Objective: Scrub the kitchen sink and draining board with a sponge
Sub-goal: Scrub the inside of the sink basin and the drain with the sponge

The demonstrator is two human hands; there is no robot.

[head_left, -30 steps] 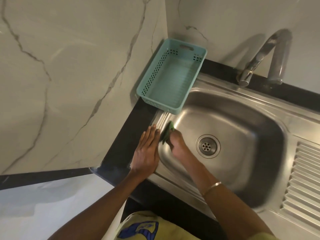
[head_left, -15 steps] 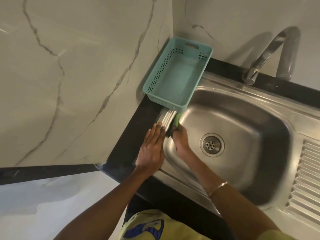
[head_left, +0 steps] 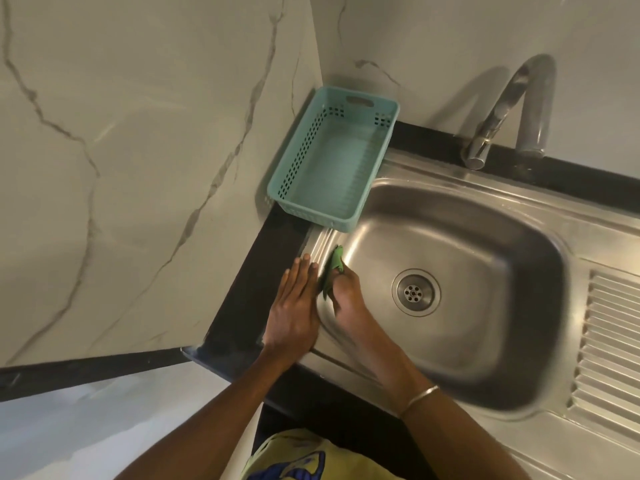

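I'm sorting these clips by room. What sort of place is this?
Most likely a home kitchen: a steel sink with a ribbed draining board, a tap on a marble-look wall, and a dark counter.

Head view: worn high, looking steeply down, close over sink.
Framing: corner walls at 11 o'clock, draining board at 3 o'clock.

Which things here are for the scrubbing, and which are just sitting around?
For the job: sponge, gripped by the right hand; sink; draining board; left hand, flat on the sink's rim.

Just sitting around: basket, tap, bangle.
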